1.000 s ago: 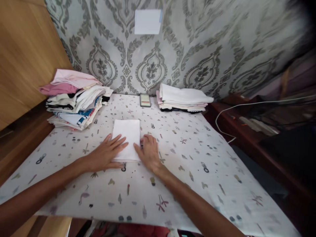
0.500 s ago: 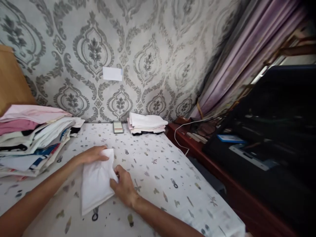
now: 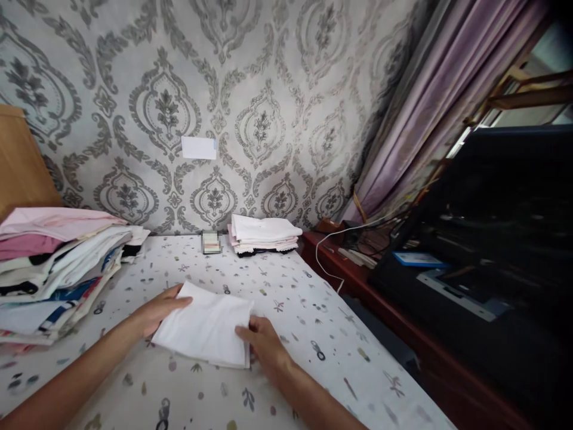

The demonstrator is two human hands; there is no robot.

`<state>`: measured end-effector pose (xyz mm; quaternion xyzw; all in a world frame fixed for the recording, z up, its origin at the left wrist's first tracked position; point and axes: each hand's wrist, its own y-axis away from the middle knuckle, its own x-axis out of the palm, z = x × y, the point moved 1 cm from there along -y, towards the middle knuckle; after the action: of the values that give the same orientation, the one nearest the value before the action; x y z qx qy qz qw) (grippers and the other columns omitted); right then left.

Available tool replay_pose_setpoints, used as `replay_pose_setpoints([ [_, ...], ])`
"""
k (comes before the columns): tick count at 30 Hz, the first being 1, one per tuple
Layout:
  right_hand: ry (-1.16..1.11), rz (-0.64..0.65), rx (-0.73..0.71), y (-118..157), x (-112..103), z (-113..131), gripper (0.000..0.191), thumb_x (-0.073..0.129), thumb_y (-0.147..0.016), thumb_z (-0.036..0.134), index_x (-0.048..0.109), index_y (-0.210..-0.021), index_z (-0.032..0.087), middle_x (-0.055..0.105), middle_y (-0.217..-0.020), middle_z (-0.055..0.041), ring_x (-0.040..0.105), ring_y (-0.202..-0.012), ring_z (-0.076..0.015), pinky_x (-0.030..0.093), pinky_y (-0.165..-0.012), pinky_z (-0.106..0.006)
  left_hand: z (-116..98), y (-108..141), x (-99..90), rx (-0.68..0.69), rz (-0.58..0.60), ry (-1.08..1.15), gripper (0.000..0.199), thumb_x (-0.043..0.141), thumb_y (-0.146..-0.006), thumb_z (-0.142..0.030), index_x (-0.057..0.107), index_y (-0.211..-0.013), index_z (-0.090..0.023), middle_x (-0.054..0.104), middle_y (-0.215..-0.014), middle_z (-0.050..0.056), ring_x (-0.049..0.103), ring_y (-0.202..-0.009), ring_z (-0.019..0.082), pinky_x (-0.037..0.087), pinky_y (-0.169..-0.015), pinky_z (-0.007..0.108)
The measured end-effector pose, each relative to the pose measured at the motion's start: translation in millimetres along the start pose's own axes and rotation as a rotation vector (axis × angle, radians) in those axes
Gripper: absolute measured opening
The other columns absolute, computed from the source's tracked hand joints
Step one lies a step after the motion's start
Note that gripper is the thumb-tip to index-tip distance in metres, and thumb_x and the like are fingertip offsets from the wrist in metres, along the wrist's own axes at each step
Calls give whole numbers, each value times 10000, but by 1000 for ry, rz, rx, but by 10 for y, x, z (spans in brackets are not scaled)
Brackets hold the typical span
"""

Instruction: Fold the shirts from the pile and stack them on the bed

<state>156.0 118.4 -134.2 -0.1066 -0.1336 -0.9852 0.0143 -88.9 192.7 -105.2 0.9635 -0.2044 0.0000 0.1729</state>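
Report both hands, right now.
Left hand: closed on the left edge of the white folded cloth, thumb on top.
Right hand: closed on the cloth's right edge, thumb on top.

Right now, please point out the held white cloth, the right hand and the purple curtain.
Held white cloth point(image 3: 206, 325): head view, middle of upper face.
Right hand point(image 3: 267, 345): head view, back of the hand.
Purple curtain point(image 3: 433, 107): head view, on its folds.

Left arm point(image 3: 85, 371) and right arm point(image 3: 317, 397) reach forward, angled inward. Left hand point(image 3: 160, 309) and right hand point(image 3: 265, 341) face each other, apart, thumbs uppermost, fingers partly hidden, each in a pinching grip.
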Motion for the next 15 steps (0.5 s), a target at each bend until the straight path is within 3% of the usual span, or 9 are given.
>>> replay_pose_setpoints([
  [4,90,-50,-153,-126,-193,57,369,770,-659,471,719,-894,191,709,-839,-37,640,-838,-248,509,-744,-354,-35,-116,-17,-7,6,-64,542,840,-530,-356,699,-1047,-277,764,-1050,8,674,-1079,333,535,-877,400],
  [7,160,-188,-264,-417,-407,332,410,778,-656,486,711,-924,184,709,-831,-48,643,-805,-241,526,-712,-352,-276,-372,84,81,-28,-52,604,826,-541,-325,667,-1116,-230,747,-1106,65,680,-1070,332,552,-863,407],
  [10,339,-401,-343,-895,-635,853,370,747,-714,446,699,-949,164,683,-761,-35,631,-710,-204,522,-620,-309,-784,-822,294,217,-95,-35,573,810,-580,-272,632,-1115,-173,744,-1066,113,692,-1024,317,569,-827,394],
  [13,429,-497,-366,-1496,-861,1489,273,652,-844,362,677,-1004,142,655,-757,-16,606,-669,-163,499,-567,-264,-1416,-1373,509,312,-212,-58,412,727,-713,-231,593,-1098,-176,727,-1040,108,690,-986,260,576,-766,343],
  [15,507,-577,-367,-1871,-1013,1846,234,615,-911,320,660,-1045,134,660,-827,-16,617,-712,-146,519,-612,-258,-1738,-1701,599,319,-249,-81,390,685,-782,-238,545,-1141,-175,703,-1051,112,686,-957,231,572,-731,315],
])
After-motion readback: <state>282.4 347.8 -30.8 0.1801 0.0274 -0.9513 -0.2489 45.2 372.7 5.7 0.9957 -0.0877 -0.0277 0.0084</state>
